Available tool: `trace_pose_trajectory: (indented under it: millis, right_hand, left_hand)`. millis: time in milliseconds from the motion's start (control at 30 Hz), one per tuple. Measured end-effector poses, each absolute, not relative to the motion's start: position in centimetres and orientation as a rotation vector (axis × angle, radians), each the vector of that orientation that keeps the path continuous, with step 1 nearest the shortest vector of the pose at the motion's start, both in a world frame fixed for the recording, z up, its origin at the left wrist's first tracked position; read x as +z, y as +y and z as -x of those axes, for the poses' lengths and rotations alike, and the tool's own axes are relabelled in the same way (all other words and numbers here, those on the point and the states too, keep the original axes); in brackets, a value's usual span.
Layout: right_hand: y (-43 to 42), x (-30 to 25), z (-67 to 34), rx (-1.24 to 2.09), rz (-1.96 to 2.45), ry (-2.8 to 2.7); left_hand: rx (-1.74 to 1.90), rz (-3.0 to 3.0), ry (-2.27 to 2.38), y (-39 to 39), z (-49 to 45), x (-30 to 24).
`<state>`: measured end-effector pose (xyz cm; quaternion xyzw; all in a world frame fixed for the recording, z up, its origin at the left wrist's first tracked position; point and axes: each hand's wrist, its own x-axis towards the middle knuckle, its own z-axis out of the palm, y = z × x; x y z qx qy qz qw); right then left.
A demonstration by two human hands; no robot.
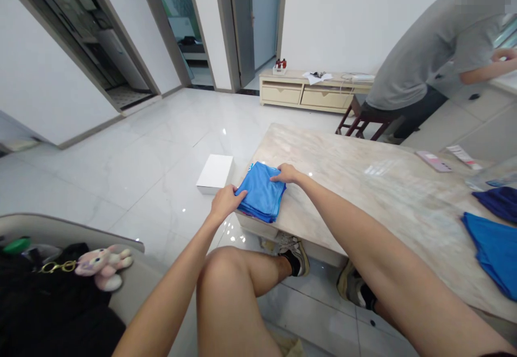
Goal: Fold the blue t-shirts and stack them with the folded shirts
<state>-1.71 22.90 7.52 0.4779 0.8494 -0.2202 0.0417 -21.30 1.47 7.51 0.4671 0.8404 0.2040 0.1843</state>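
Note:
A neat stack of folded blue cloths [260, 191] lies on the left end of the marble-look table [343, 184], close to its edge. My left hand [226, 202] grips the stack's left side, thumb on top and the other fingers mostly hidden behind the edge. At the upper right side, my right hand [286, 174] holds the cloth between thumb and fingers. A blue folded cloth [490, 252] lies at the table's far right, with a dark navy cloth [498, 203] beyond it.
A white box [216, 174] is beside the table's left end. A pink-and-white packet [433, 161] lies toward the back right. One person in a grey shirt [428, 50] sits on a stool [363, 120] behind the table. At lower left, a plush toy [105, 265] rests on a sofa.

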Motion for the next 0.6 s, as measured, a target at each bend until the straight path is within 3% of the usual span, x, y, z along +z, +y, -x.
trace_pose_trajectory:
  millis: [300,433,600]
  right_hand:
    - [23.6,9.8,2.9,-0.684,-1.489,2.782]
    - [22.8,9.5,2.9,-0.710,-1.598,2.812]
    - [21.8,9.0,1.0,-0.536,-1.547,2.981]
  left_hand:
    - [1.206,-0.761,1.854,2.4,19.5,6.8]
    - [1.100,-0.750,2.018,1.1,19.5,6.4]
    - [0.655,-1.306,2.580,-0.9,20.6,8.8]
